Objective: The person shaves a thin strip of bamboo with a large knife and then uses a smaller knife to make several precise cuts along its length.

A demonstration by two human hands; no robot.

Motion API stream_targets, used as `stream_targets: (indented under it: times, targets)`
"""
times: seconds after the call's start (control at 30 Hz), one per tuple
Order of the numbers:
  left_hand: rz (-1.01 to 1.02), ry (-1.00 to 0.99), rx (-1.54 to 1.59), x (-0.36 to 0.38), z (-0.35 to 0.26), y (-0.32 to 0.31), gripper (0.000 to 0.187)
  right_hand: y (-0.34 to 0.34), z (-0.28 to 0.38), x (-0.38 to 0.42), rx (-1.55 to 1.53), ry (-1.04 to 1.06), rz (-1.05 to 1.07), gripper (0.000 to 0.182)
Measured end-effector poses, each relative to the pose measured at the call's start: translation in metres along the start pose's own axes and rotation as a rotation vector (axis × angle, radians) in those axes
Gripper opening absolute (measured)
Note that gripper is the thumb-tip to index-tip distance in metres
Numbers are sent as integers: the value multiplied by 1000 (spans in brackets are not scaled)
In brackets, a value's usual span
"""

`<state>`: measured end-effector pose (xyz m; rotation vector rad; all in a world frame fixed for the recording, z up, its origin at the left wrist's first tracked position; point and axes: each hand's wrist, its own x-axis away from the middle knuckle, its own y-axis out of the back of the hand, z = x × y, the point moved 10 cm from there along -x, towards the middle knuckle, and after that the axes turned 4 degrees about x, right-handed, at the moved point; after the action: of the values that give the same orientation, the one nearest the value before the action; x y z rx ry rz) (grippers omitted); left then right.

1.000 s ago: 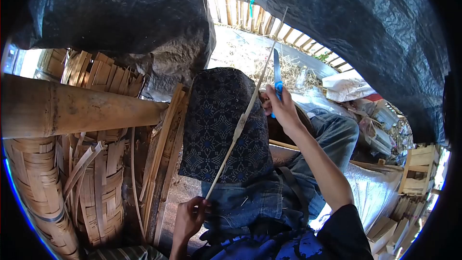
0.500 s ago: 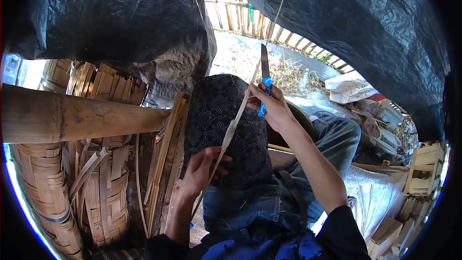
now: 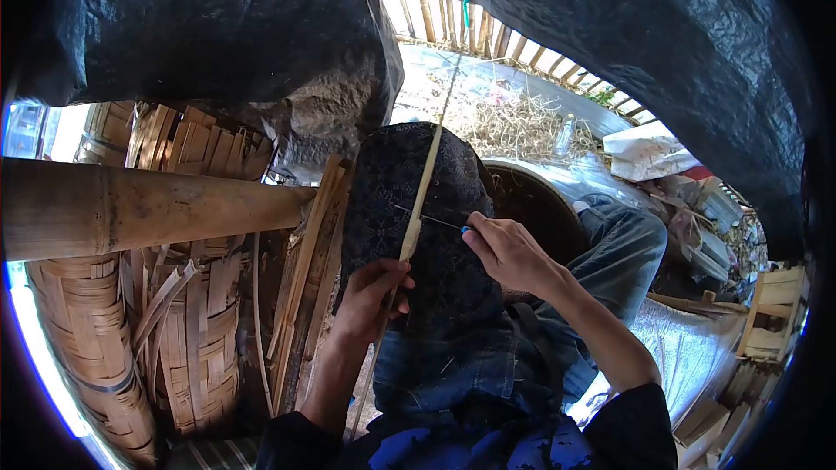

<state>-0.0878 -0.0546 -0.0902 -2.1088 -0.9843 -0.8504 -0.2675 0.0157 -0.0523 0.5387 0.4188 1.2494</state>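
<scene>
My left hand [image 3: 374,296] grips a long, pale bamboo strip [image 3: 424,183] between thumb and fingers. The strip slants up and away over a dark patterned cloth [image 3: 383,165] on my knee, and its lower end runs down past my wrist. My right hand [image 3: 509,252] is closed round the blue handle of a knife [image 3: 444,223], most of the handle being hidden in the fist. Seen nearly edge-on, the thin blade reaches left to the strip, just above my left hand. It appears to touch the strip there.
A thick bamboo pole [image 3: 157,207] juts in from the left above woven bamboo baskets [image 3: 87,339]. Split bamboo pieces [image 3: 305,278] stand beside my left arm. Dark plastic sheeting [image 3: 218,26] hangs overhead. Shavings [image 3: 505,126] and a clear bottle [image 3: 564,135] lie ahead; a round basin [image 3: 540,200] is behind my right hand.
My right hand has come down and turned, bringing the knife from pointing upward to lying across the strip. My left hand has shifted slightly up the strip, which now stands steeper.
</scene>
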Motion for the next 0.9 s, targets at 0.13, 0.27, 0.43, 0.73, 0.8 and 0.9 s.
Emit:
stream_targets:
  times: [0.13,0.27,0.43,0.73,0.8,0.9]
  targets:
    - [-18,5,-52,6,-11,-9,25,-2,8,0,5,34,-4,24]
    - [-38,7,-26,1,-7,-6,24,1,15,4,-9,3,17,24]
    - [138,107,119,10,4,-27,25,10,23,7,27,-10,-11,24]
    - [-7,23,-32,3,21,-10,23,-14,11,18,267,21,159,30]
    - [-29,14,-34,4,25,-7,24,-26,8,20,313,56,165,32]
    - [-82,-9,-37,8,23,-7,25,-33,3,20,345,3,176,28]
